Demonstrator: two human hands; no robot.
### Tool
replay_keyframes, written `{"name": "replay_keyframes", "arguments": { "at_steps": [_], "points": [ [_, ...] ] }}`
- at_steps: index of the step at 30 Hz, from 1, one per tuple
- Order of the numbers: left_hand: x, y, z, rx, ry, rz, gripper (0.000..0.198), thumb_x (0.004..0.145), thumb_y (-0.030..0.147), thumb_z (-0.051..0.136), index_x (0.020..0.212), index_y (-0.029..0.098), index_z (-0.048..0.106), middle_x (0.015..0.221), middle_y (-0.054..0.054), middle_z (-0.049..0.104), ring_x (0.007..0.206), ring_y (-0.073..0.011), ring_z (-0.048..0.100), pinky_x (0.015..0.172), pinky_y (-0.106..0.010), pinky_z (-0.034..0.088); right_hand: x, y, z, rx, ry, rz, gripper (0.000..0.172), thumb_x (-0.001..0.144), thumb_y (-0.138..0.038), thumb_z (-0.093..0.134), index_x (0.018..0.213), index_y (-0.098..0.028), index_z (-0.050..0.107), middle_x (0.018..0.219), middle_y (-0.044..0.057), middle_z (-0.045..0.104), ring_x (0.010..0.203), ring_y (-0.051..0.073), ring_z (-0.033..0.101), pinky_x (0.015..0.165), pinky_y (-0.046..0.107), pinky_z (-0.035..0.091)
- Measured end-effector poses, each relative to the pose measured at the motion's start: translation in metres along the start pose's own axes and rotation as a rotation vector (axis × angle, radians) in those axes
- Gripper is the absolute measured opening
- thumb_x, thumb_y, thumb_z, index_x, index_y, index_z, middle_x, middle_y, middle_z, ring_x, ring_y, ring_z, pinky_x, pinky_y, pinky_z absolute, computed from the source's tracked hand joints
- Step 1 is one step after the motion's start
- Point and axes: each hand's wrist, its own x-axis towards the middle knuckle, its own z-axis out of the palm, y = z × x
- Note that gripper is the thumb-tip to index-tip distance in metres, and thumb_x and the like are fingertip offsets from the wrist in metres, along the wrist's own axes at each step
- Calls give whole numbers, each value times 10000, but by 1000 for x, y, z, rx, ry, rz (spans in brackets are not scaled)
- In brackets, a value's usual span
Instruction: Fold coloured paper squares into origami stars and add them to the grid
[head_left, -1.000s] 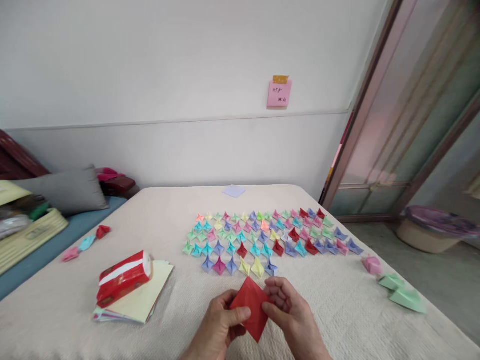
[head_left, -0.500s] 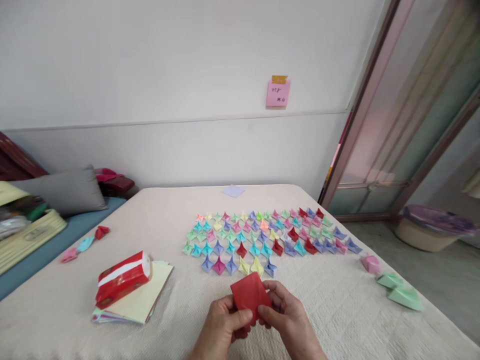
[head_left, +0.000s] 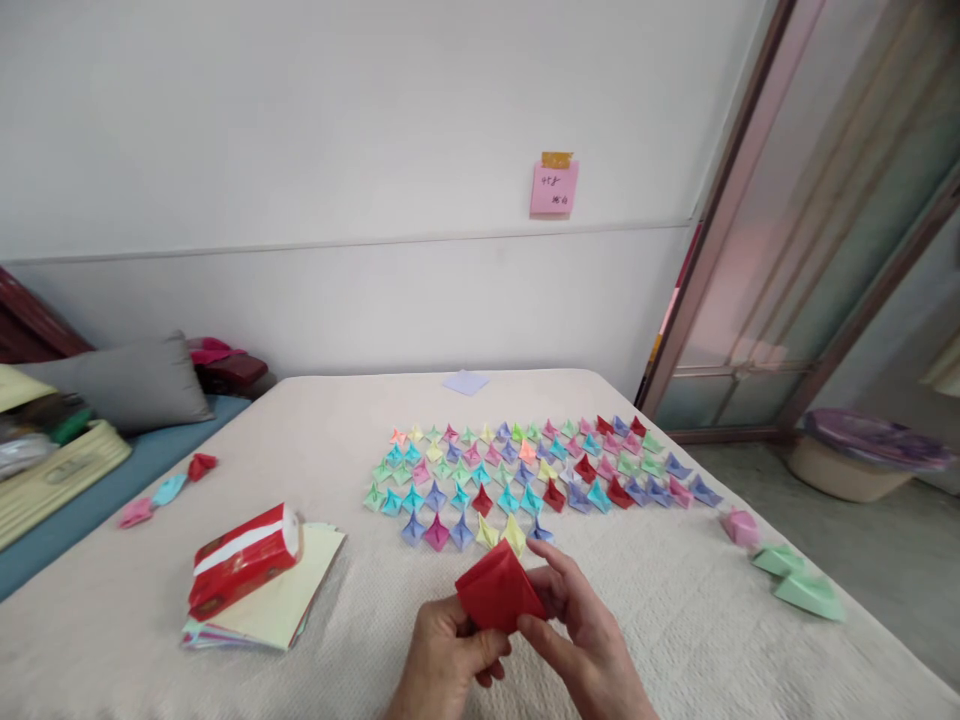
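Note:
A folded piece of red paper is held up over the front of the cloth-covered table. My left hand pinches its lower left part between thumb and fingers. At its right corner, my right hand has the thumb against the edge and the fingers behind; the right index finger is raised off it. Just beyond the red paper stand rows of small folded paper pieces in many colours, with several yellow and blue ones closest to the paper.
To the left, a red tissue pack lies on stacked coloured paper sheets. Small folded papers lie at the left edge, green folded papers at the right. A lilac sheet lies near the wall. A lidded bin stands on the floor.
The red paper has tilted and its folded layers now show a bulging edge. My right hand has opened a little, its index finger lifting upward. The left hand keeps its pinch.

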Motion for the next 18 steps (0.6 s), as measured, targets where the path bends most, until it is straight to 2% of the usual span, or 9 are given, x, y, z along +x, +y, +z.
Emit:
{"name": "replay_keyframes", "arguments": {
  "at_steps": [3,6,10,12,18],
  "points": [
    [-1,0,1,65,27,55,153,592,260,698,555,111,708,419,2,545,406,-118,490,437,-235,368,-4,-2,-3,-23,-8,-114,407,833,-288,628,1218,-338,505,1222,59,576,1105,252,554,922,375,444],
    [-1,0,1,140,21,68,188,609,290,682,527,122,695,405,13,505,400,-112,457,431,-238,350,-6,-5,-6,-48,-32,-153,307,821,-374,653,1115,-334,572,1339,61,497,1262,291,432,1000,390,395],
    [-2,4,4,205,-8,51,207,611,314,660,533,128,704,418,11,493,415,-115,452,439,-241,350,-5,-11,-8,-67,-71,-117,260,803,-440,663,1019,-308,602,1323,73,510,1321,308,360,1057,417,330],
    [-1,6,5,215,19,31,220,582,332,660,514,128,704,403,13,476,402,-114,439,427,-241,335,-4,-13,-9,-65,-76,-107,264,799,-461,657,998,-295,610,1301,85,523,1332,316,339,1062,428,318],
    [2,0,4,204,11,30,172,570,299,693,520,139,731,383,8,496,399,-115,433,426,-241,329,-3,-17,-8,-30,-50,-79,278,755,-454,706,974,-292,652,1308,94,529,1290,335,395,1058,455,319]
  ]
}}
